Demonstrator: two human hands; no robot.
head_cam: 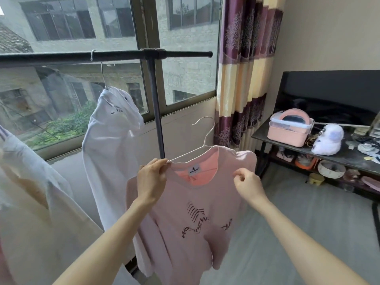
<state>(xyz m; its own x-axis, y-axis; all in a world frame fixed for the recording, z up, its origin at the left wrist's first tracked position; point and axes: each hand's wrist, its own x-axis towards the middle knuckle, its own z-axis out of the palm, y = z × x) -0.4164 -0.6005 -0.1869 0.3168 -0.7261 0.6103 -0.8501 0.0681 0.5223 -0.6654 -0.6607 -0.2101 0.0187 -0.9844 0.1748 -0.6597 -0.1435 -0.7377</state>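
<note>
A pale pink long-sleeved shirt [197, 219] with dark lettering hangs on a white wire hanger [203, 136] in front of me, below the black clothes rail [102, 56]. My left hand [151, 179] grips the hanger's left end together with the shirt's shoulder. My right hand [247, 182] pinches the shirt's fabric near the right side of the collar. The hanger's hook points up and is free of the rail.
A white shirt [111, 151] hangs on the rail at left, another pale garment [30, 192] at far left. The rail's upright post [157, 112] stands behind the pink shirt. A dark shelf table [267, 138] with a pink box [287, 132] stands right, beside a curtain [242, 79].
</note>
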